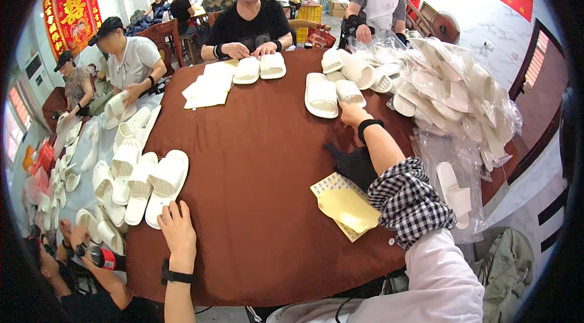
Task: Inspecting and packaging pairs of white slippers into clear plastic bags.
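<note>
1. Hands first: the left hand (178, 225) lies flat and open, fingers spread, on the near left edge of the brown cloth-covered surface (261, 159), gripping nothing; its fingertips touch the heel of the nearest white foam slipper (163, 186) in the stack of white slippers (131, 180) at that edge.

2. Right hand (353, 114) is stretched far across the surface, a black band at the wrist and a black-and-white checked sleeve cover (409, 200) on the forearm. Its fingers curl at the near end of a white slipper (349, 92); whether they have closed on it I cannot tell, since the hand itself hides the contact.

3. Beside the right forearm, near the person, lie a yellow paper sheet and printed card (345, 204) and a black cloth (353, 165), neither touched.

4. Just left of the reached slipper sits another white slipper, sole down (320, 95). To the right a large clear plastic bag heaped with white slippers (453, 89) spills over the surface's right edge.

5. My reading: this is a pick step, drawing one slipper from the far cluster towards the near stack. The next move seems to call for a firm pinch on the slipper's near end, then a pull back over the cloth without dragging its neighbour.

6. Farther off, other people sit round the far side handling similar slippers and white paper sheets (207, 89).
</note>
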Demonstrator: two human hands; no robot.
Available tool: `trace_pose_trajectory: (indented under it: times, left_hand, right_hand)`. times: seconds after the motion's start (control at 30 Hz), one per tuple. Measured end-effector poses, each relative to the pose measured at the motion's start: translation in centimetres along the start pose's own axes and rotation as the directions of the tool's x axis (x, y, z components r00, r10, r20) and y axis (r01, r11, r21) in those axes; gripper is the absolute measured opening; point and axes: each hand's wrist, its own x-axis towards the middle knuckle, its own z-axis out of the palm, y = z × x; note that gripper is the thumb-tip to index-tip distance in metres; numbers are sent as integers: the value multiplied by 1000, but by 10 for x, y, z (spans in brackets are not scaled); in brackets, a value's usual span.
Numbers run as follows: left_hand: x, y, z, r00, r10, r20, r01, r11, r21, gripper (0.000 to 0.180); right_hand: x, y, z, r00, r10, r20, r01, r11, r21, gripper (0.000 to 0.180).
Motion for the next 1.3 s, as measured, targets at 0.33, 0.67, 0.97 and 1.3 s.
trace_pose_trajectory:
  times: [0.33,0.67,0.97,1.3]
  left_hand:
    - [-7,-9,3,998,17,-62,-15,999,32,43]
    - [0,-14,-2,994,57,-98,-71,986,-151,41]
    - [-31,-59,-61,987,40,159,56,830,-556,47]
    - [10,3,-87,883,452,-128,-418,632,-653,51]
  right_hand:
    - [-17,-101,-9,916,-370,-157,376,927,8,30]
    - [-284,-225,-4,158,-983,92,976,141,-168,32]
    - [-355,-147,-54,423,-784,455,855,511,86,26]
    - [-417,-107,-36,593,-793,139,801,598,-9,28]
